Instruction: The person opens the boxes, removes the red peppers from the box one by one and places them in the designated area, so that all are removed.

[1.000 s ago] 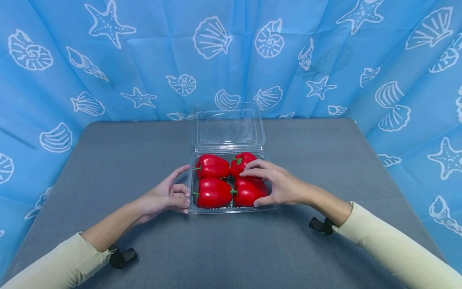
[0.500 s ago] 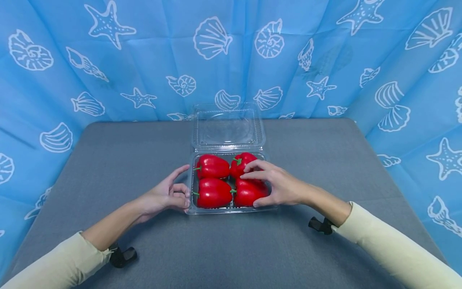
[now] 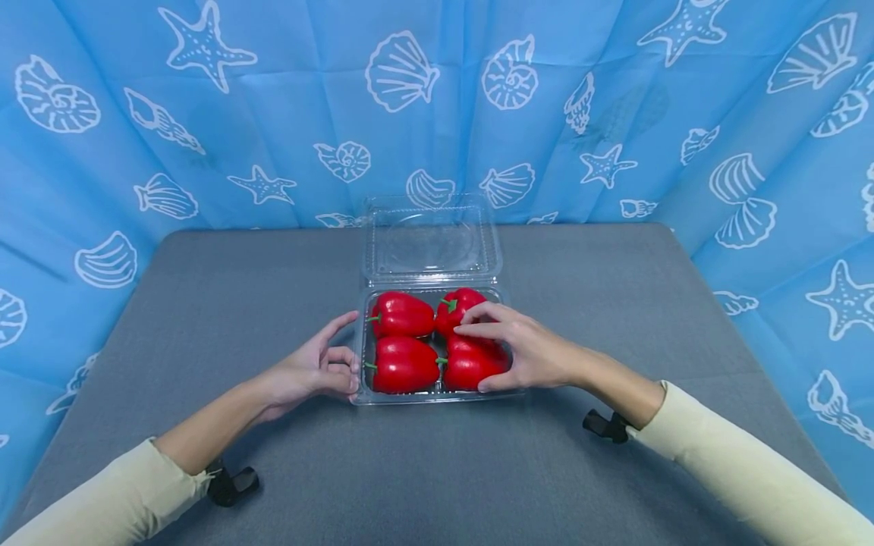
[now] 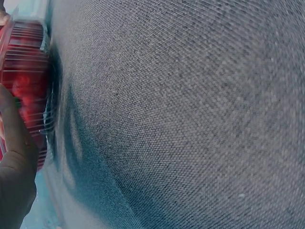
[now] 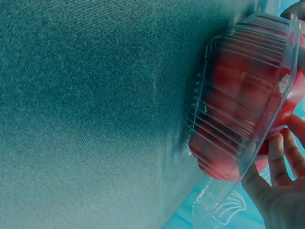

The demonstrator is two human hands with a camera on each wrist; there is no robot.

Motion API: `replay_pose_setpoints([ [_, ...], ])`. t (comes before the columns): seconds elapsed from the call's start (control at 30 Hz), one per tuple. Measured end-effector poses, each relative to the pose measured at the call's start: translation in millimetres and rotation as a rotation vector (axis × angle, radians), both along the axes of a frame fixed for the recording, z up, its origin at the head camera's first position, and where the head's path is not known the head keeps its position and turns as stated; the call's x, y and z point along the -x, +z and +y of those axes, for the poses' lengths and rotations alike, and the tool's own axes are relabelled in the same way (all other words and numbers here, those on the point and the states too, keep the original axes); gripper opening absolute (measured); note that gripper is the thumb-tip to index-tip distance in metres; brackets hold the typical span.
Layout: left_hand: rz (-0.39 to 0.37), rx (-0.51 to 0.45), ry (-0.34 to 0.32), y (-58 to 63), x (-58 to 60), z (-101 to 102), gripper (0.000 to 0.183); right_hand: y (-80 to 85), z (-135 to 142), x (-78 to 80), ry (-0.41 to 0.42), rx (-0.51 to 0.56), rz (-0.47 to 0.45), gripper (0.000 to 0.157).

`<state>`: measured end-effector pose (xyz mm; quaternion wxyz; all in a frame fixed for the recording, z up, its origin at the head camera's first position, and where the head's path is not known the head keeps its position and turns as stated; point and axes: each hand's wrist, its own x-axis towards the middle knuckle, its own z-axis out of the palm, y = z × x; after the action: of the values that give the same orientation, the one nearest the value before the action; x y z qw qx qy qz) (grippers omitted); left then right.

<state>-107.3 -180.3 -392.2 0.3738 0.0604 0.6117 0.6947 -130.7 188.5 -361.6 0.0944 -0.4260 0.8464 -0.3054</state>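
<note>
Left hand (image 3: pixel 312 373) holds the tray (image 3: pixel 403 400), right hand (image 3: pixel 531 347) grips a pepper (image 3: pixel 471 367): likely light, slick, best taken round its sides.

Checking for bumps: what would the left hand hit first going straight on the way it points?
Likely the left rim of the clear container: the left hand appears to touch it, though exact contact is hard to judge.
</note>
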Motion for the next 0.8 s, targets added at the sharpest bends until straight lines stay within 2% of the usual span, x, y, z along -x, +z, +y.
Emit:
replay_pose_setpoints([
  [0.6, 0.008, -0.01, -0.003, 1.5, -2.0, -0.1, 0.094, 0.6, -3.2, -1.8, -0.039, -0.017, -0.018, 0.068],
  [0.8, 0.005, -0.001, -0.004, 0.2, -2.2, 0.3, 0.095, -0.9, -3.4, -2.5, -0.039, 0.006, -0.031, 0.067],
])
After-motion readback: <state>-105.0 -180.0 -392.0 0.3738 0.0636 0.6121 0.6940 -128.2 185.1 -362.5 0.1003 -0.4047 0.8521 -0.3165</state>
